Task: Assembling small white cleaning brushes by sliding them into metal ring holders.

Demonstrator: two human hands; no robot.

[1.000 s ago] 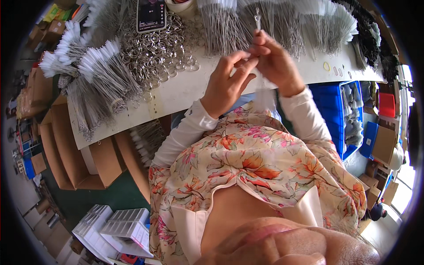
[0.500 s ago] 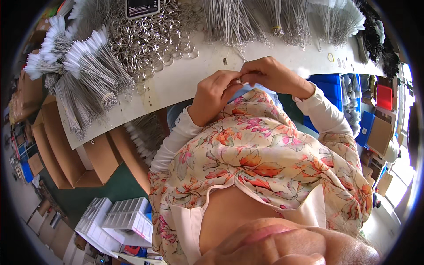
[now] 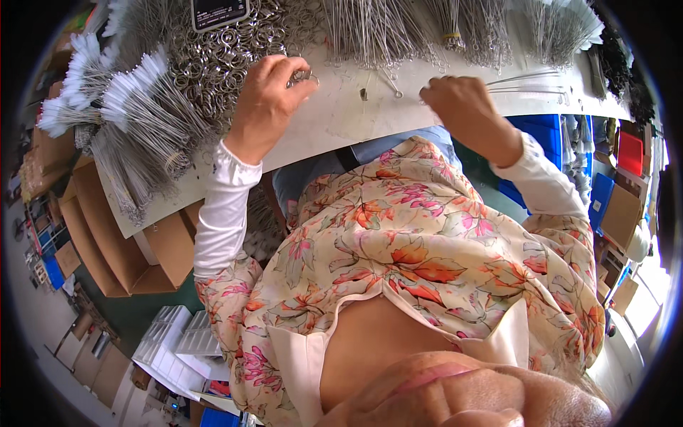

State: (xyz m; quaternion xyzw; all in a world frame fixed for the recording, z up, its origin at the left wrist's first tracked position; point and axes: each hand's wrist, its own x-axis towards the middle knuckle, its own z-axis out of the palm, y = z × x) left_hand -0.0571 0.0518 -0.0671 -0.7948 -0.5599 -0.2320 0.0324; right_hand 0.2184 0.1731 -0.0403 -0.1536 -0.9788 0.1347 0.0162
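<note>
My left hand (image 3: 267, 103) is at the right edge of a heap of silver split rings (image 3: 213, 67) on the table. Its thumb and fingers are closed on a metal ring (image 3: 307, 76), and more may be tucked beneath the fingers. Over the table's near edge, my right hand (image 3: 462, 107) is curled palm down; its fingertips are blurred and partly hidden, so its grip does not show. Thin wire stems (image 3: 530, 80) stretch out on the table beyond its knuckles. Between the hands lies a looped wire end (image 3: 397, 91), pointing toward me.
Bundles of wire-stemmed brushes with white bristles (image 3: 139, 89) cover the table's left end. More wire stems (image 3: 370, 35) line the far side. A dark-screened device (image 3: 219, 13) rests on the rings. Cardboard boxes (image 3: 117, 242) stand below left, blue bins (image 3: 537, 139) below right.
My hands have parted. The left went up and left to the rings; the right moved slightly right. Wire stems now show on the table at the right.
</note>
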